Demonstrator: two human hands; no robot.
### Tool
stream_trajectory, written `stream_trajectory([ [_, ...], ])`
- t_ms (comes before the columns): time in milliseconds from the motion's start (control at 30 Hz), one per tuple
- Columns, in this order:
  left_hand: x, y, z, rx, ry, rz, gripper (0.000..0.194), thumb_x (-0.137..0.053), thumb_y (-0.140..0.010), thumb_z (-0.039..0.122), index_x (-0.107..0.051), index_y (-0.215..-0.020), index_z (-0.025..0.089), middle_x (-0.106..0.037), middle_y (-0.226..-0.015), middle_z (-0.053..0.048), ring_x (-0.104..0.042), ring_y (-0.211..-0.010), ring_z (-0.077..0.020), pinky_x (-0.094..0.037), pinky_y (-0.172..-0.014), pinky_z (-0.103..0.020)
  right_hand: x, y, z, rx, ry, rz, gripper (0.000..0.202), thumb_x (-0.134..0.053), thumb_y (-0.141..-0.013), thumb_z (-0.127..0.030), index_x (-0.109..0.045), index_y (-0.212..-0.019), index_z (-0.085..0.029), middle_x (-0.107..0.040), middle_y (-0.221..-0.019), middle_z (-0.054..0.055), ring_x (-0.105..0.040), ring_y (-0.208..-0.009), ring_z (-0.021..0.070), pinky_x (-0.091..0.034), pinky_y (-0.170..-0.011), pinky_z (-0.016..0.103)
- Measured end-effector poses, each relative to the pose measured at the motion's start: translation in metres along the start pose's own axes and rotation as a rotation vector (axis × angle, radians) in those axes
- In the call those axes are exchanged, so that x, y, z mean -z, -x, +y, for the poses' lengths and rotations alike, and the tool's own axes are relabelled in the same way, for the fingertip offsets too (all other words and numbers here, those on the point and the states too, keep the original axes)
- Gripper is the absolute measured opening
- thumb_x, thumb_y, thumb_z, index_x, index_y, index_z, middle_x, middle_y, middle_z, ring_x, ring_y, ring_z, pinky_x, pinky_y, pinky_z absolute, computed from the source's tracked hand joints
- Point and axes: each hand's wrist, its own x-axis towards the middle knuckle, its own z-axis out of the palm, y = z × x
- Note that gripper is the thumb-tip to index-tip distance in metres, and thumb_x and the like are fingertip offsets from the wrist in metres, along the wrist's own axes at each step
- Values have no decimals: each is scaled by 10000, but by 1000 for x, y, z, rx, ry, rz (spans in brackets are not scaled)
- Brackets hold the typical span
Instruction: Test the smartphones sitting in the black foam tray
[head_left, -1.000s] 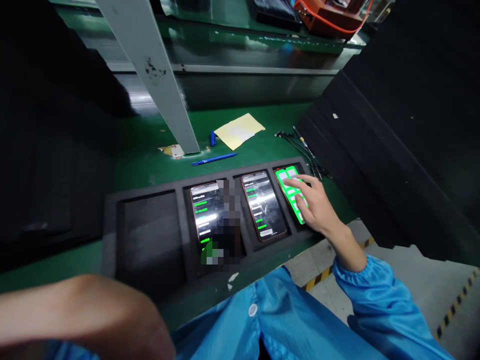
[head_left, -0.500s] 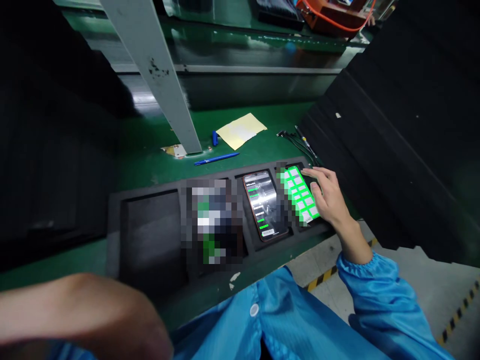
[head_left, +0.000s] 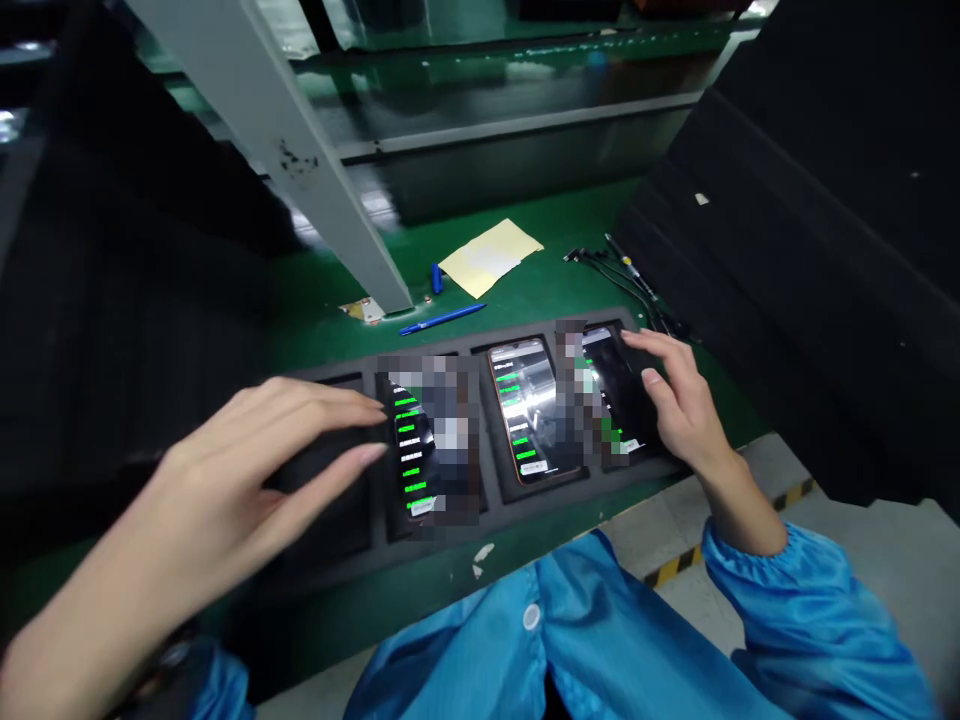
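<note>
A black foam tray [head_left: 491,505] holds phones in its compartments. My left hand [head_left: 277,460] is over the leftmost compartment, thumb and fingers apart, fingertips by the left edge of the left phone [head_left: 412,450]. The middle phone [head_left: 529,410] lies face up with a lit list on its screen. My right hand [head_left: 679,400] is at the right end of the tray, thumb and fingers apart, beside the right phone [head_left: 600,375]. Whether its fingertips touch that phone I cannot tell. Parts of the left and right phones are pixelated.
Behind the tray lie a blue pen [head_left: 444,319], its blue cap [head_left: 436,278], a yellow paper [head_left: 491,257] and black cables [head_left: 626,282]. A grey post [head_left: 300,150] rises at the back left. Dark stacked panels [head_left: 810,250] stand at the right, with more dark material at the left.
My left hand has come up from the lower left to the left phone. The right phone's screen went from a green grid to a dark list. The view has shifted slightly.
</note>
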Motion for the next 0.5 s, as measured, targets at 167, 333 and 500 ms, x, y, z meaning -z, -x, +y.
stream_trajectory([
  [167, -40, 8, -51, 193, -217, 41, 524, -527, -1081, 584, -616, -1467, 241, -522, -1625, -173, -514, -1509, -444, -470, -1240, -667, -1, -8, 2, 38, 3, -47, 435, -447, -1146, -429, -603, -1535, -313, -668, -1559, 84, -508, -1554, 337, -408, -1301, 642],
  [333, -56, 1, -75, 277, -153, 74, 548, -454, -1127, 503, -540, -1568, 189, -465, -1674, -198, -439, -1580, -424, -385, -1313, -667, -8, -31, 10, 90, 15, -65, 446, -440, -1153, -435, -592, -1547, -289, -653, -1585, 92, -499, -1573, 322, -415, -1307, 637],
  [500, -54, -7, -75, 239, -114, 144, 459, -474, -1139, 449, -598, -1490, 179, -571, -1600, -168, -519, -1523, -380, -413, -1295, -635, -7, -38, 13, 133, 29, -37, 470, -412, -1155, -444, -602, -1553, -281, -668, -1571, 96, -498, -1584, 336, -421, -1303, 645],
])
